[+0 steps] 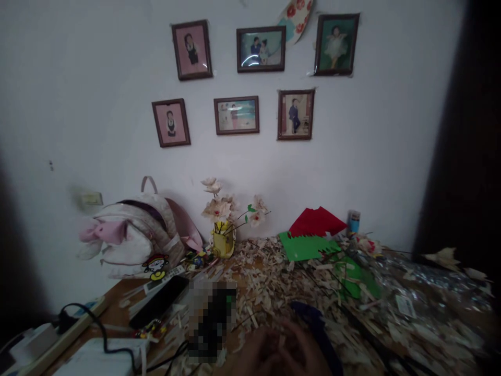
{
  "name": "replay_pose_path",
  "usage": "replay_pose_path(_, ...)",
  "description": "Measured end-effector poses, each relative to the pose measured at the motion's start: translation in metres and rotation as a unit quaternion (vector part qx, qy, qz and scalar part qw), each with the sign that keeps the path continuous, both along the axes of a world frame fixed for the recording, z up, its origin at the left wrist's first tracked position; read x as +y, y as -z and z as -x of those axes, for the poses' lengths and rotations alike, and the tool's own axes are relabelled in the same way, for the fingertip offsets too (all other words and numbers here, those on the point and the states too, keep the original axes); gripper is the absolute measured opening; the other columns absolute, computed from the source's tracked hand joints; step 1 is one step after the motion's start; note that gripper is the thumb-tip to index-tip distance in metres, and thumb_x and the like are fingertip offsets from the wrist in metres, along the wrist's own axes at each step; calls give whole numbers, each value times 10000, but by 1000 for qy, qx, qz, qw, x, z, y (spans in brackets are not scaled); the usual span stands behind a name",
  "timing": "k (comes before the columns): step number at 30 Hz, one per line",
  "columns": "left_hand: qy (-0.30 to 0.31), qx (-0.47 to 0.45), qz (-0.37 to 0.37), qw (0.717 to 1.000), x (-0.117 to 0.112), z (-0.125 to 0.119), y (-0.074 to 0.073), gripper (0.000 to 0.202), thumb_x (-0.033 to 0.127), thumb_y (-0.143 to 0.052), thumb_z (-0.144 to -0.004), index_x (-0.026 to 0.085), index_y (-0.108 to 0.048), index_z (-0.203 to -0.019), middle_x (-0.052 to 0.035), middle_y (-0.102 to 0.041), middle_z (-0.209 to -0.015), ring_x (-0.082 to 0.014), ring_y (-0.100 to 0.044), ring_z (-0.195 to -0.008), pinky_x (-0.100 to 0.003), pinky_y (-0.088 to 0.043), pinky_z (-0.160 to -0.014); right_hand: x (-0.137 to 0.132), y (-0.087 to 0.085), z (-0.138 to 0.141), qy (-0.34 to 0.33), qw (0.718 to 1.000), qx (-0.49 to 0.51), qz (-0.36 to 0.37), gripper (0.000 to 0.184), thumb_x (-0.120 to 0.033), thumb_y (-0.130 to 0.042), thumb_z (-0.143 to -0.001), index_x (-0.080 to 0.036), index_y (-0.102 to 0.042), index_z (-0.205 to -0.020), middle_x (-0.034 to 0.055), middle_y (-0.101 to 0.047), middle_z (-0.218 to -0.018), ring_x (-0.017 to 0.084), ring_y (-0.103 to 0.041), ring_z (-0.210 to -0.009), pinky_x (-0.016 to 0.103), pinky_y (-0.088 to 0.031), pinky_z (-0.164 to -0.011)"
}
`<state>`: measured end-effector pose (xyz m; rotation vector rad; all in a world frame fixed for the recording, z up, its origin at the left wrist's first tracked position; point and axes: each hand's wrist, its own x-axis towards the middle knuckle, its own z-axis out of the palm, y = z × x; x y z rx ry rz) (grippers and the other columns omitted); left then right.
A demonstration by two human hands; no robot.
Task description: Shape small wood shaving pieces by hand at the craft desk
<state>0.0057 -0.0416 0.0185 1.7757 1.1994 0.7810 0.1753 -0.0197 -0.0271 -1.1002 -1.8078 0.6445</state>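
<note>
Both hands meet at the bottom edge of the head view, over a layer of pale shavings (258, 292) on the wooden table. My left hand (256, 351) has its fingers curled inward, close against the other hand. My right hand (303, 347) is bent toward it, fingertips pinched together. A small pale bit seems to show between the fingers, too dim and blurred to name. Just right of the hands lies a dark blue piece of material (315, 324). To their left is a pixelated dark object (213, 324).
A yellow pot with handmade flowers (223, 243) stands by the wall, beside a backpack (136, 235). Red paper (318, 222) and green paper (307, 246) lie at the back. A black phone (160, 302), a power strip (58, 339) with cables, and clear plastic wrapping (426, 292) flank the shavings.
</note>
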Motion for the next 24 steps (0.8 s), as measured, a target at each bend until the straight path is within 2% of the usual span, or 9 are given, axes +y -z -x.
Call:
replay_pose_path(4, -3, -53, 9, 999, 11, -1, 19, 136, 198, -536, -766, 180, -549, -900, -21, -617, -870, -162, -555, -836, -241, -418, -747, 5, 19, -7, -7, 995, -80, -56, 446, -409, -631, -747, -330, -595, -1185, 56, -649, -1173, 298, -572, -1101, 391, -467, -934)
replay_pose_path(8, -32, -67, 27, 997, 11, -4, 27, 122, 159, -554, -727, 181, -537, -845, 10, -573, -800, -143, -534, -780, -241, -402, -730, 5, 25, -14, -25, 989, -138, -42, 638, -438, -703, -682, -341, -491, -1276, 48, -578, -1269, 328, -502, -1177, 416, -427, -972)
replay_pose_path(11, -35, -94, 54, 993, 9, -6, 23, 122, 160, -573, -714, 183, -522, -822, 24, -553, -771, -133, -526, -767, -229, -398, -721, 4, 26, -14, -15, 985, -166, -54, 657, -461, -699, -681, -321, -482, -1284, 62, -559, -1286, 359, -449, -1216, 484, -371, -1006)
replay_pose_path(16, -10, -140, 65, 988, 4, -7, 11, 104, 164, -549, -727, 184, -507, -819, 26, -558, -771, -133, -547, -767, -234, -415, -722, 4, 31, -12, -24, 985, -159, -71, 664, -459, -667, -712, -315, -436, -1317, 66, -545, -1300, 331, -487, -1190, 449, -406, -987)
replay_pose_path(20, -3, -157, 72, 985, 2, -9, 4, 251, 49, -524, -665, 173, -532, -883, 14, -600, -831, -135, -577, -809, -234, -430, -744, 12, 37, -16, -29, 981, -178, -73, 635, -455, -628, -742, -289, -431, -1322, 74, -515, -1320, 360, -425, -1233, 524, -340, -1017)
replay_pose_path(22, -3, -145, 76, 987, 2, -10, 3, 299, -2, -491, -634, 164, -542, -878, 13, -608, -826, -127, -582, -790, -222, -432, -727, 14, 38, -17, -56, 976, -204, -58, 629, -434, -612, -755, -283, -411, -1332, 67, -504, -1327, 369, -400, -1246, 540, -329, -1019)
replay_pose_path(24, -13, -123, 71, 990, 2, -11, 3, 302, -17, -469, -628, 159, -549, -860, 12, -616, -814, -124, -584, -775, -211, -433, -710, 14, 38, -17, -54, 973, -221, -44, 627, -400, -603, -759, -282, -394, -1339, 61, -499, -1332, 377, -397, -1247, 553, -324, -1017)
